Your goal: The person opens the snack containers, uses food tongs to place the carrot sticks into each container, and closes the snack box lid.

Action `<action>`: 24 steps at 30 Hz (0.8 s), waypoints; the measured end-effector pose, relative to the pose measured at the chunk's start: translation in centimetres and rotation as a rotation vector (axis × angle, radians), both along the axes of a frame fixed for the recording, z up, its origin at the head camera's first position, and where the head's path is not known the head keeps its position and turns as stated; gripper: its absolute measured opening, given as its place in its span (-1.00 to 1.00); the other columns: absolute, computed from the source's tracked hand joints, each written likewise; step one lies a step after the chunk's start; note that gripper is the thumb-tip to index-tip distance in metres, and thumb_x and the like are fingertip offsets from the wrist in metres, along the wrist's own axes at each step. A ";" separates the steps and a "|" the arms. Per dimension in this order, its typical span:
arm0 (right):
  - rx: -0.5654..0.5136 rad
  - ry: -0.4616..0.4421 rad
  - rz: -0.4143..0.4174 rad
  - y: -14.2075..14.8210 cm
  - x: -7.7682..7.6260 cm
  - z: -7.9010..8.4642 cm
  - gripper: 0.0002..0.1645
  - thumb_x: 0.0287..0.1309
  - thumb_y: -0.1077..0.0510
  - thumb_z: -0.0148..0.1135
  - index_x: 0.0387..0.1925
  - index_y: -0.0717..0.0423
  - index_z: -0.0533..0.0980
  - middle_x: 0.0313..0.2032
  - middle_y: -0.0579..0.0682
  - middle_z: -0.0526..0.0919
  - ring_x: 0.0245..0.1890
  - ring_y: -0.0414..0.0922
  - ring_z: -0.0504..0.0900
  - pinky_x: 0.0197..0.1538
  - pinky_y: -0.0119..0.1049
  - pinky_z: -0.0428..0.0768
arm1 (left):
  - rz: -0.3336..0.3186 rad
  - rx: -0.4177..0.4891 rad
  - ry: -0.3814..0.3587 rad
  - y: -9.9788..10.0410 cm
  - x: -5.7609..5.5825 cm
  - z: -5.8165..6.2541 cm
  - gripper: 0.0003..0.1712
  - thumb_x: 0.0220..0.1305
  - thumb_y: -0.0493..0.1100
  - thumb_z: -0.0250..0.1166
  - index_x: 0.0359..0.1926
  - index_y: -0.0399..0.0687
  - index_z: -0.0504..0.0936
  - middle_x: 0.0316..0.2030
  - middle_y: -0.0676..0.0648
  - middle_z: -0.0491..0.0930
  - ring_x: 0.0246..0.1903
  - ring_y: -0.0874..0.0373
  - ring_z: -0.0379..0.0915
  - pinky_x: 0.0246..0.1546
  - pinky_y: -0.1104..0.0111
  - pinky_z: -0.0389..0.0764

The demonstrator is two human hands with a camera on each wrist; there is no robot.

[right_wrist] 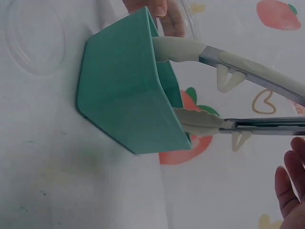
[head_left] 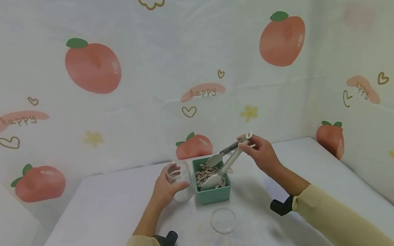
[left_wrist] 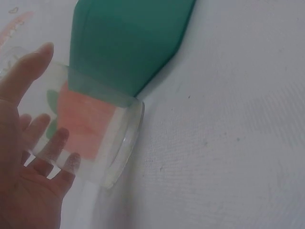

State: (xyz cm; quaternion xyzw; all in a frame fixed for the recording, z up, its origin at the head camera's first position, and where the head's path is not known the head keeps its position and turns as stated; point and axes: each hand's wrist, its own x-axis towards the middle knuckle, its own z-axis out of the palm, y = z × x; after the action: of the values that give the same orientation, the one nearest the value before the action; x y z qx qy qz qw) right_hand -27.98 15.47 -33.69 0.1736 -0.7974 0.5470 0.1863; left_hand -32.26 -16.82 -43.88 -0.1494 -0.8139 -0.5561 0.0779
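Note:
My left hand (head_left: 165, 190) holds a clear, wide-mouthed jar (head_left: 184, 195) upright just left of a green square box (head_left: 213, 197). The thumb and fingers lie around the jar (left_wrist: 121, 143) in the left wrist view, and I see nothing inside it. Short greyish-brown strips (head_left: 203, 174) fill part of the box. By their handle end my right hand (head_left: 264, 156) grips metal tongs (head_left: 231, 160) with pale, scalloped tips. The tongs are spread apart, both tips reaching into the box's opening, as the right wrist view of the tongs (right_wrist: 248, 71) also shows.
A round transparent lid (head_left: 224, 221) lies on the white table (head_left: 119, 219) in front of the box. Behind the table hangs a pale backdrop (head_left: 204, 20) printed with peaches, hearts and flowers. Each wrist carries a black camera mount (head_left: 281, 207).

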 end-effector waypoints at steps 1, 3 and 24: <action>-0.006 -0.017 0.013 -0.1 -0.5 -0.3 -0.66 0.32 0.26 0.16 0.05 0.38 0.52 -0.25 0.08 0.61 -0.27 -0.08 0.55 -0.18 -0.28 0.52 | -0.002 0.005 -0.003 0.0 0.1 0.1 -0.06 0.01 -0.26 0.54 0.36 -0.29 0.22 0.21 -0.28 0.43 0.23 -0.16 0.33 0.23 0.00 0.32; -0.020 -0.048 0.046 -0.2 -1.5 -1.1 -0.65 0.34 0.25 0.14 0.08 0.36 0.50 -0.17 0.10 0.61 -0.20 -0.10 0.52 -0.11 -0.18 0.52 | -0.007 0.004 -0.004 0.1 0.7 0.7 -0.07 0.03 -0.29 0.51 0.36 -0.35 0.20 0.22 -0.33 0.41 0.24 -0.21 0.31 0.23 -0.03 0.31; 0.109 -0.312 0.461 0.6 -4.8 -3.3 -0.36 0.18 0.18 0.30 0.26 0.27 0.35 0.13 0.25 0.45 0.12 0.17 0.43 0.12 -0.01 0.44 | -0.009 -0.008 0.029 -0.2 0.0 -0.2 -0.02 0.00 -0.16 0.55 0.36 -0.26 0.22 0.22 -0.27 0.42 0.22 -0.11 0.35 0.21 0.02 0.35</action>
State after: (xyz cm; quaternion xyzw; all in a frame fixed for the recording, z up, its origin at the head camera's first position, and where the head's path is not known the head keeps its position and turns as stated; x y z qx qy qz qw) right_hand -32.77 16.04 -37.02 0.2736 -0.7844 0.5512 -0.0776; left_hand -32.27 -17.07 -44.10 -0.1614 -0.8142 -0.5508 0.0867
